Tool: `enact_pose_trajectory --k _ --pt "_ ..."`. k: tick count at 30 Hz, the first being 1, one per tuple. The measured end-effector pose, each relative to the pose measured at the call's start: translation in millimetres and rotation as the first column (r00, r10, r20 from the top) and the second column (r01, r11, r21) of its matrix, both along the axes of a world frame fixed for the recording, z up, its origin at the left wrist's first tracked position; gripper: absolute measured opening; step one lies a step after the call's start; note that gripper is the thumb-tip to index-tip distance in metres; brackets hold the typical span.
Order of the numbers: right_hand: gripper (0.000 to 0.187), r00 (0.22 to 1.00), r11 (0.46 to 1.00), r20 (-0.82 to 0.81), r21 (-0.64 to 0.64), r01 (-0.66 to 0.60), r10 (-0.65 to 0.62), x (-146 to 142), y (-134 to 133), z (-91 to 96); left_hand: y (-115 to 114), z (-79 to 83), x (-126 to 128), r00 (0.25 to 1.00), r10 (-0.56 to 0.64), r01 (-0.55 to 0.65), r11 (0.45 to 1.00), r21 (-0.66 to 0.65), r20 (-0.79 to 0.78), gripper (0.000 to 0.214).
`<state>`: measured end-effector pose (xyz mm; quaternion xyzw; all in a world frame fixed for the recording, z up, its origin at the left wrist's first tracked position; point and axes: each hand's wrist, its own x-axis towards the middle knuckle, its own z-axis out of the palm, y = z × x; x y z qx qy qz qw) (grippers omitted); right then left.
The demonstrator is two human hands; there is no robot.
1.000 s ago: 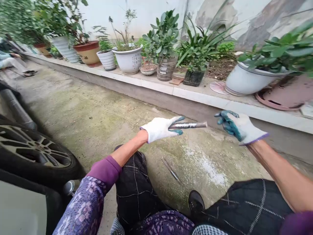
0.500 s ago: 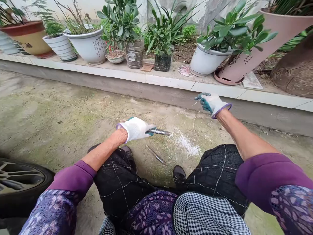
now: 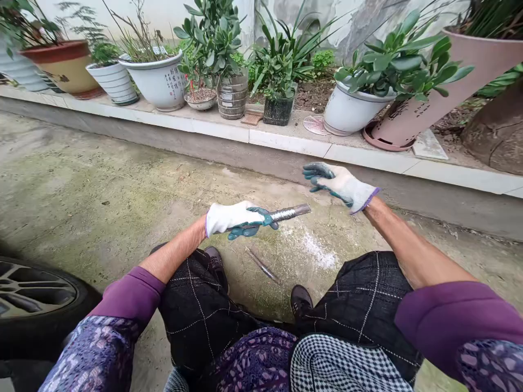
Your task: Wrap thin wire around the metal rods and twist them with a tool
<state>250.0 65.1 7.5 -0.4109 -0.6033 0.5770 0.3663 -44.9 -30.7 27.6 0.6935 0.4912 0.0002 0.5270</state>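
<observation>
My left hand (image 3: 243,219), in a white glove with green coating, is closed around a dark metal rod (image 3: 292,212). Silvery-white winding or shavings cover part of the rod, whose bare end points right and slightly up. My right hand (image 3: 329,179), gloved the same way, hovers above and right of that end with its fingers stretched out, apart from the rod. Nothing shows in its fingers. A second thin metal rod (image 3: 262,265) lies on the concrete between my feet. White flakes (image 3: 321,250) are scattered on the ground right of it.
Beyond my hands runs a low tiled ledge (image 3: 286,142) with potted plants, among them a white pot (image 3: 351,111) and a tilted pink planter (image 3: 404,117). A car wheel (image 3: 36,299) stands at the left. A checkered cloth (image 3: 347,365) covers part of my lap.
My left hand has raised the rod and shifted it right. My right hand has come left and lower, its fingers opening out. The thin strand near it no longer shows.
</observation>
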Motion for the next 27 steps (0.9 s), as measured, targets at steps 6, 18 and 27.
enact_pose_trajectory --k 6,18,27 --pt "0.034 0.902 0.901 -0.095 -0.066 -0.429 0.422 -46 -42 3.8 -9 4.7 26 0.853 0.15 -0.009 0.962 -0.273 0.5 0.045" --pt "0.049 0.965 0.99 0.22 -0.041 -0.138 0.144 -56 -62 -4.3 -4 -3.3 14 0.668 0.363 -0.238 0.931 -0.277 0.649 0.034" --pt "0.041 0.852 0.931 0.495 0.204 -0.304 0.17 -55 -60 -17.2 12 -20.9 26 0.96 0.27 -0.223 0.901 0.373 -0.077 0.025"
